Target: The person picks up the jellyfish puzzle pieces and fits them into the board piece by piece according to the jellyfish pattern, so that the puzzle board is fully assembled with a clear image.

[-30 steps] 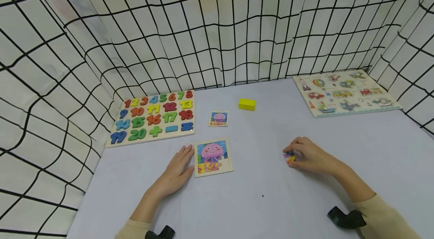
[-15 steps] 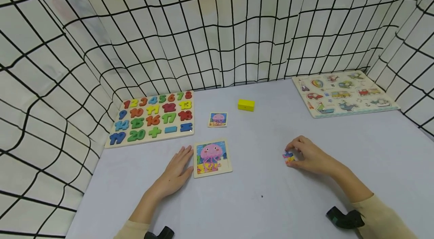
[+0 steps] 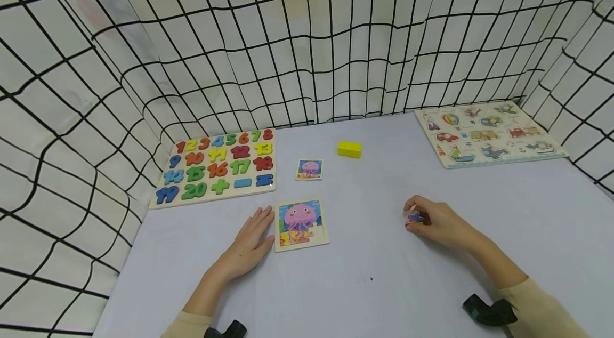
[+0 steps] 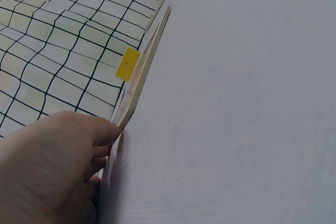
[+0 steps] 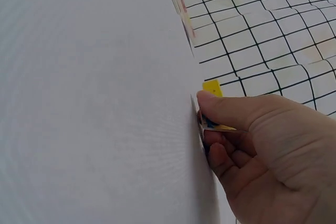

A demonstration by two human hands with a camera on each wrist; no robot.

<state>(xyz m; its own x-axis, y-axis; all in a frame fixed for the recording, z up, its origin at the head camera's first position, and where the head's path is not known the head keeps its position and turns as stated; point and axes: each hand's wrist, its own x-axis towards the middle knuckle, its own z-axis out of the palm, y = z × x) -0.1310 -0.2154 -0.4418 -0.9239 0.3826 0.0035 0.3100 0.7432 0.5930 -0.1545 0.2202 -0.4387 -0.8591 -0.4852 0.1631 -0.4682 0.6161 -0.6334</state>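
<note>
A square wooden jellyfish puzzle (image 3: 300,216) lies on the table with a gap at its lower right corner, where bare wood shows. Along its left edge my left hand (image 3: 248,245) rests with fingers fairly straight, fingertips and thumb touching the frame. Off to the right, my right hand (image 3: 441,223) pinches a small puzzle piece (image 3: 414,218), blue, pink and yellow, between thumb and fingers, close over the table. The right wrist view shows only a sliver of the piece (image 5: 220,127), as the thumb covers much of it.
Behind the puzzle lie a small jellyfish picture card (image 3: 309,169) and a yellow block (image 3: 349,149). A number board (image 3: 218,167) is at the back left, a vehicle picture board (image 3: 489,134) at the back right. Black netting (image 3: 312,37) over pale walls surrounds the table.
The puzzle piece has turned within my right fingers, and that hand has shifted slightly right. My left hand and the puzzle stay in place.
</note>
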